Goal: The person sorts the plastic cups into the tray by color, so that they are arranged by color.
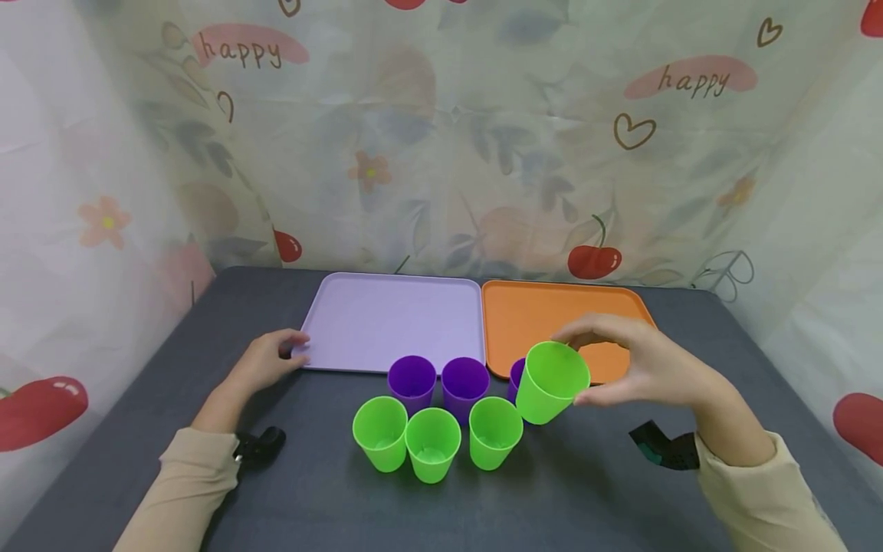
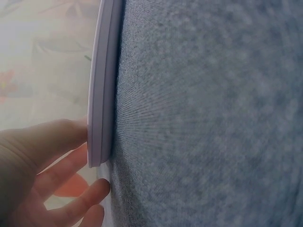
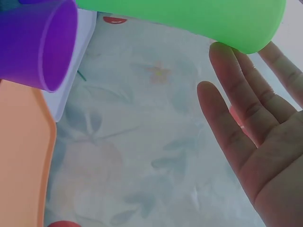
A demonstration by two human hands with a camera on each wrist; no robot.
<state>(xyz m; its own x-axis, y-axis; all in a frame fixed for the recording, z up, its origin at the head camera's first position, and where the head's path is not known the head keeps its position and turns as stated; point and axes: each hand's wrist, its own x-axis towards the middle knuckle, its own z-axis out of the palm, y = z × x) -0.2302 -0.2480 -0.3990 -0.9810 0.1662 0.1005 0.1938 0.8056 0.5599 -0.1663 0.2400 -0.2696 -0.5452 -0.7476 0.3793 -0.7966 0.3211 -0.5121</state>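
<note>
My right hand (image 1: 651, 364) grips a green cup (image 1: 550, 383) between thumb and fingers, tilted, above the right end of a group of cups. In the right wrist view, its fingertips touch the side of that cup. Three more green cups, left (image 1: 381, 435), middle (image 1: 433, 446) and right (image 1: 495, 433), stand in front. Behind them are purple cups, one (image 1: 411, 381) at left, one (image 1: 465, 386) in the middle, and a third (image 1: 514, 377) mostly hidden by the held cup. My left hand (image 1: 267, 359) touches the near left corner of a lilac tray (image 1: 396, 318), fingers loosely bent.
An orange tray (image 1: 534, 310) lies against the lilac tray's right side, partly covered by my right hand. Both trays rest on a dark grey tabletop (image 1: 290, 506). Patterned cloth (image 1: 448, 176) hangs around the table's back and sides.
</note>
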